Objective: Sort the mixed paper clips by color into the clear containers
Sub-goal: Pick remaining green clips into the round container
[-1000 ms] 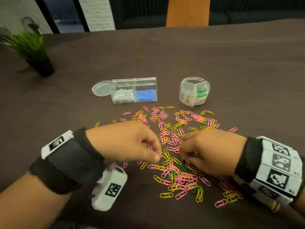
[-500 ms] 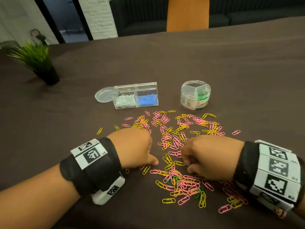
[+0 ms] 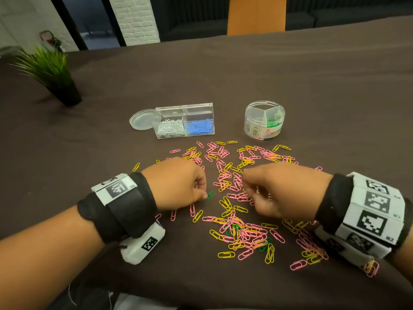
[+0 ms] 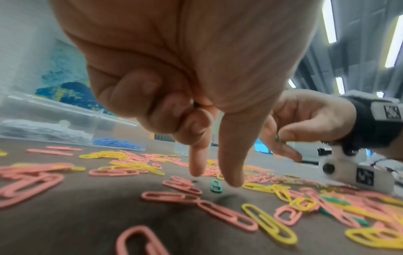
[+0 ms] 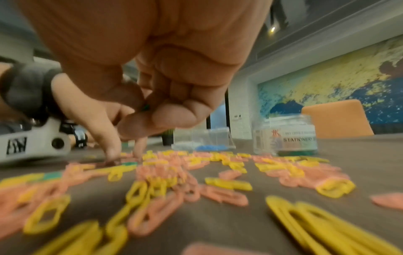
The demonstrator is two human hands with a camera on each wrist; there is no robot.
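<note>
Your left hand [image 3: 178, 184], index and thumb apart, hovers just left of the loose green wire paper clip [image 3: 209, 196] lying flat on the table, long axis pointing away; your right hand [image 3: 277, 193] pinches another green clip.

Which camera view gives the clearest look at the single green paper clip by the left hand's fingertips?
The head view: the green paper clip lies unobstructed beside the left hand. The left wrist view shows it small and end-on; the right wrist view blurs it.
</note>
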